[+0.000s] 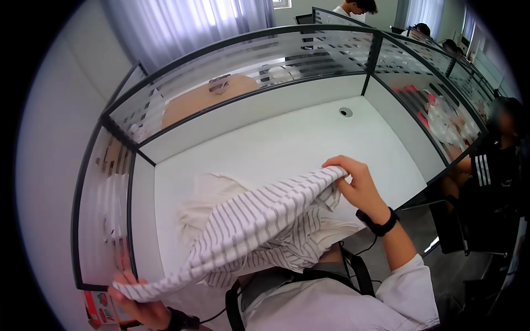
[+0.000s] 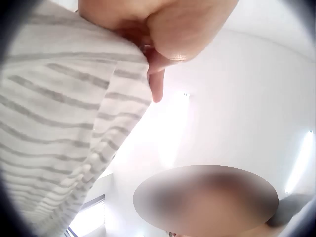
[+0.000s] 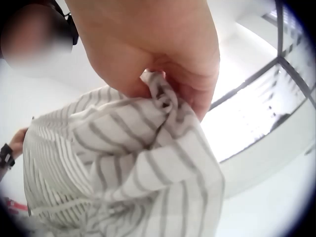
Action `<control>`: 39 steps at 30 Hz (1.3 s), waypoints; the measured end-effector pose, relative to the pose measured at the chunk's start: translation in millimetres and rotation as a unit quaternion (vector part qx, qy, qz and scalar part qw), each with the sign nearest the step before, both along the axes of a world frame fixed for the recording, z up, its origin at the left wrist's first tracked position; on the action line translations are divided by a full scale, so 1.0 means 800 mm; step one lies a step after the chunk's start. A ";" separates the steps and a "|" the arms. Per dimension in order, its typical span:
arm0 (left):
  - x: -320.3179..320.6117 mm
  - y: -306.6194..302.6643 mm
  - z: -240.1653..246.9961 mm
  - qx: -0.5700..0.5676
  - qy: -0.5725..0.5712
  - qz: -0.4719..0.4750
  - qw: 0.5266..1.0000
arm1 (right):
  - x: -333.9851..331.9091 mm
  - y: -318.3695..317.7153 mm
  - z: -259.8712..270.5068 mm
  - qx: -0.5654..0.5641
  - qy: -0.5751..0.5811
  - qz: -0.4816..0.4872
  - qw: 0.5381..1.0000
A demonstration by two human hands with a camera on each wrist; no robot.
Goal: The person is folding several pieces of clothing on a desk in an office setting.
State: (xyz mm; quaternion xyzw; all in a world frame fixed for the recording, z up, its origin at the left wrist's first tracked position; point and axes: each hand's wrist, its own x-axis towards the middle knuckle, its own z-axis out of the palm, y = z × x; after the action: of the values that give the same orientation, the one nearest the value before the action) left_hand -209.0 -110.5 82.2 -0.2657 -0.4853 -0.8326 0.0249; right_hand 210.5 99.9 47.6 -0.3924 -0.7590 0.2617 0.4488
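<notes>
A white cloth with grey stripes [image 1: 259, 212] stretches slantwise between both hands over the front of the white desk. My left hand [image 1: 138, 303] pinches one end of it low at the left, past the desk's near corner. At the upper right, my right hand [image 1: 356, 185] pinches the other end between thumb and fingers. In the right wrist view, the gathered fabric [image 3: 165, 103] bunches under that thumb. Folds of the cloth hang toward the lap. A plain cream piece of fabric [image 1: 212, 190] lies behind and under the striped part on the desk.
The desk [image 1: 276, 135] is enclosed by low partitions with dark frames [image 1: 243, 38] and a round cable hole [image 1: 345, 112]. A red and white box [image 1: 99, 306] stands at the lower left. A person in black [image 1: 497, 160] sits to the right, beside a chair [image 1: 458, 231].
</notes>
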 end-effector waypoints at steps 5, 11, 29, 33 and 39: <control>-0.058 0.023 0.031 0.074 -0.038 -0.188 0.979 | 0.020 -0.012 0.076 -0.038 0.058 0.045 0.997; -0.031 0.034 0.121 0.121 -0.051 -0.151 0.980 | 0.041 -0.049 0.150 -0.191 0.201 0.127 0.952; -0.059 -0.032 0.244 0.129 0.280 -0.087 0.947 | 0.128 -0.142 0.293 0.305 -0.263 -0.017 0.915; -0.058 -0.021 0.261 0.122 0.303 -0.089 0.941 | 0.169 -0.126 0.285 0.266 -0.175 -0.037 0.947; -0.090 0.129 0.314 0.048 0.282 -0.170 0.943 | 0.112 -0.034 0.306 0.183 -0.258 -0.098 0.944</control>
State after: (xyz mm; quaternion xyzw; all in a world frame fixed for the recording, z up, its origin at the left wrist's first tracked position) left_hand -281.0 -7.6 333.7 -0.5670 -0.3655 -0.7375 0.0312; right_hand 300.0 73.1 292.6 -0.4304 -0.8414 -0.0372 0.3247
